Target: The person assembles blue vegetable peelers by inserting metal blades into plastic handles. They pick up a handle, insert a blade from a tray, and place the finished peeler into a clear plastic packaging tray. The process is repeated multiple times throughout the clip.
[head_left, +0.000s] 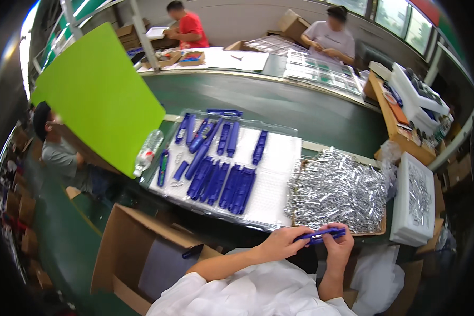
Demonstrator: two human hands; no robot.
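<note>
A long blue plastic casing (321, 236) is held up in front of the person's chest, at the near edge of the work surface, just left of the right hand's palm. The left hand (284, 243) pinches its left end, and the right hand (339, 246) grips its right end between thumb and fingers. Pale bits show along its middle, so it seems partly fitted, though whether it is complete I cannot tell.

Just beyond the hands, a shallow box of silvery metal parts (339, 192) is heaped full, suggesting much of that stock is unused. To the left, blue shells (239, 189) lie in rows on a white sheet (274, 197); the near ones look open and hollow, so probably unfinished. Small silvery pieces (177, 183) lie at the sheet's left. Farther right, a white foam box (402, 221) holds more metal parts.
</note>
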